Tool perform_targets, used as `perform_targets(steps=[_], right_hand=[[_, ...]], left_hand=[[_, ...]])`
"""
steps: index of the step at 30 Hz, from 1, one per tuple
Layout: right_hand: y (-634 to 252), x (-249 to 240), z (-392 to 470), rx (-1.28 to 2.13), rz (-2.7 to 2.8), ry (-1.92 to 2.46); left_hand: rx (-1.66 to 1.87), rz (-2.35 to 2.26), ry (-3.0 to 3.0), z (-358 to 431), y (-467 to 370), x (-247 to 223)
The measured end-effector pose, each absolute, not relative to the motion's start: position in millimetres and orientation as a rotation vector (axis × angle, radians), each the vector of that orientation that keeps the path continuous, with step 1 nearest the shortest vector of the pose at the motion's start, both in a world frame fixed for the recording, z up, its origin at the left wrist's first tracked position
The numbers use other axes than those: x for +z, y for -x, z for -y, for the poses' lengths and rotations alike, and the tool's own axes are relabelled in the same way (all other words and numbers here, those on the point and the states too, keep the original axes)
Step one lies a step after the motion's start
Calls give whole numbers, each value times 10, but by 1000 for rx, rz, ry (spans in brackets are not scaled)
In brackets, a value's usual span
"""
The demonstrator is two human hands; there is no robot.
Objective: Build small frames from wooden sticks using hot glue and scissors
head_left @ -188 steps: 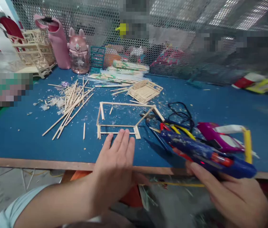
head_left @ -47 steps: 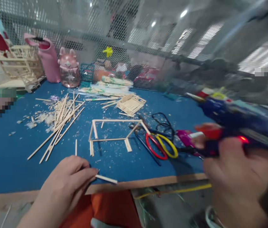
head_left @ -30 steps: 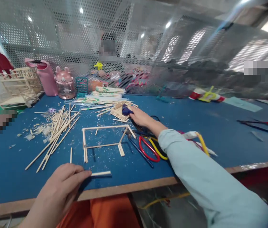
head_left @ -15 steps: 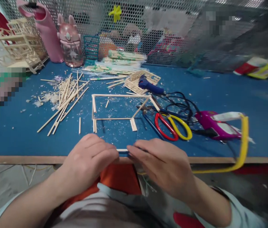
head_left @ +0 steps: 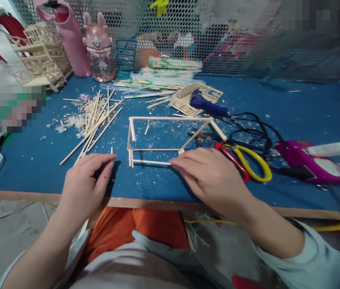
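Note:
A thin wooden stick point(head_left: 152, 162) is pinched at its right end by my right hand point(head_left: 215, 174); it lies across the near side of a stick frame point(head_left: 170, 119). That frame is a rectangle of pale sticks with short pieces at its corners, on the blue table point(head_left: 154, 184). My left hand point(head_left: 88, 176) is left of the frame, thumb and forefinger bent towards each other with a gap between them. Just beyond its fingertips stands or lies a short stick piece point(head_left: 111, 150), its lower part hidden.
Loose sticks point(head_left: 97, 124) and shavings lie at the left. Behind are packed sticks point(head_left: 173, 64), a pink bottle point(head_left: 73, 44) and a stick model point(head_left: 41, 56). Scissors point(head_left: 254, 164), a blue glue gun point(head_left: 207, 105), black cables and a purple device point(head_left: 311, 160) are at the right.
My right hand has moved forward with the stick to the frame's near side. My left hand has let go of the stick and moved left. The view has shifted.

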State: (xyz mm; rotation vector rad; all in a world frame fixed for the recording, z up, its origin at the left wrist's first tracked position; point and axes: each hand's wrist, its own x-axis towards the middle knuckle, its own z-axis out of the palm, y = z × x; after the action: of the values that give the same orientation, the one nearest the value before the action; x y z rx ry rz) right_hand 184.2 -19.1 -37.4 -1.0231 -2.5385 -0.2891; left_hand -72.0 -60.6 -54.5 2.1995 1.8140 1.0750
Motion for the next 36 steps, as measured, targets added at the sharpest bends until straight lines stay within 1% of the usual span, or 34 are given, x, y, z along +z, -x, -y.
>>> perform_targets(steps=[9,22,36], right_hand=[[-1867,-380,150,-334,2574,1010],[-1832,-389,128,-252,2578,1045],[-1817,-403,126,-244,2521,1030]], left_hand=[[972,-1801,-2248,580,669,-562],[795,-1656,-2436,502,578,-531],[721,-1647,-2542,502,540,-551]])
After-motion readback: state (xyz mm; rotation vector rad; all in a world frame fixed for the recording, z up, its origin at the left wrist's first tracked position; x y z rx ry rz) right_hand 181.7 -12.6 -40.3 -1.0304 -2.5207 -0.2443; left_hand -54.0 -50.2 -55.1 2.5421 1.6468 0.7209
